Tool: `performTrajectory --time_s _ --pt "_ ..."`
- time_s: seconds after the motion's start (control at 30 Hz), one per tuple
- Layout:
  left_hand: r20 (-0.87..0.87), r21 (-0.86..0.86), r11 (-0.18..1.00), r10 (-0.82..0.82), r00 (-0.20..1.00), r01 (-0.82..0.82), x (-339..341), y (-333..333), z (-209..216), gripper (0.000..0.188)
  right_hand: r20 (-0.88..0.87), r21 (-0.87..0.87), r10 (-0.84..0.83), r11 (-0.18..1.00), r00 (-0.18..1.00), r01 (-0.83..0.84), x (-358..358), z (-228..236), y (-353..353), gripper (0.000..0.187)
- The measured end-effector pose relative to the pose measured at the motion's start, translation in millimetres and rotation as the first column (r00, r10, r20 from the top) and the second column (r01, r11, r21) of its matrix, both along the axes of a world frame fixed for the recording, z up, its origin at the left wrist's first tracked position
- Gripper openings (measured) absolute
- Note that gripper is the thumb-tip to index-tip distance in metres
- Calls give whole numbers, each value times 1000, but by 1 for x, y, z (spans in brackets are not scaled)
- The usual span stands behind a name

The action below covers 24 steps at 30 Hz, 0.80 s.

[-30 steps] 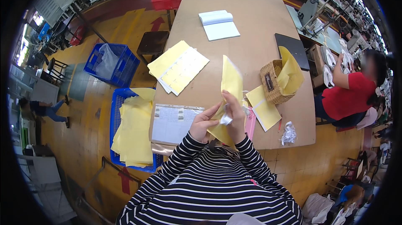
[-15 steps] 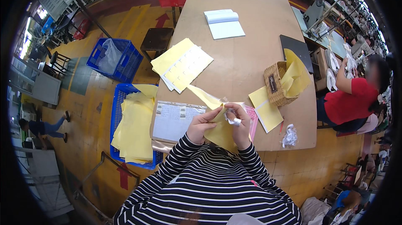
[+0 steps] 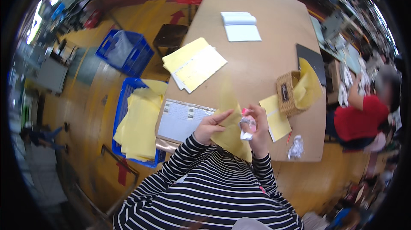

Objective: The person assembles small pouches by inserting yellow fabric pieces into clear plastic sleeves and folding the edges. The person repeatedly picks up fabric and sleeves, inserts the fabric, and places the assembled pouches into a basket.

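Observation:
Over the near edge of the table, my left hand [image 3: 209,128] is closed on a yellow paper sheet [image 3: 231,130], pinching it between thumb and fingers. The sheet stands tilted, its upper end blurred by motion. Just right of it, my right hand [image 3: 259,132] curls round a crumpled white strip [image 3: 247,136], thin and bunched up. My right fingers look apart from the yellow sheet. Something pink shows between those fingers, partly hidden. Left of my hands lies a handwritten white sheet [image 3: 175,121] in a clear sleeve.
A blue crate [image 3: 121,118] of yellow sheets stands at the table's left. On the table [image 3: 257,65] are a sheet stack [image 3: 199,65], an open notebook [image 3: 241,28], a wicker basket [image 3: 287,97], a yellow pad [image 3: 276,123] and white scraps [image 3: 295,148]. A person in red [image 3: 357,116] is at right.
My right hand has come away from the yellow sheet, moving right with the white strip. My left hand keeps the sheet, which has swung more upright. The whole view has shifted slightly.

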<state>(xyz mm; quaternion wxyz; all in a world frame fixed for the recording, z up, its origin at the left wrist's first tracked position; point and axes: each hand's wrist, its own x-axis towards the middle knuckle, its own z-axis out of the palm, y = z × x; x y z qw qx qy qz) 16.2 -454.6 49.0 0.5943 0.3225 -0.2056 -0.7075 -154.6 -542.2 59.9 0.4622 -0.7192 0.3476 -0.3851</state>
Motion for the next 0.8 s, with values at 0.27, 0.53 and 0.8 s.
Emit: performTrajectory --time_s 0.27,0.53,0.8 --pt "833 -192 952 287 473 -240 -2 -2 -16 42 -111 -319 -31 948 993 -6 29 -22 20 13" --pt "679 -165 819 499 538 -550 8 31 -15 62 -345 -239 361 859 866 -453 52 -28 -3 21" --pt "443 -103 660 701 560 -744 12 50 -20 67 -301 -321 428 796 852 -513 89 -34 19 20"
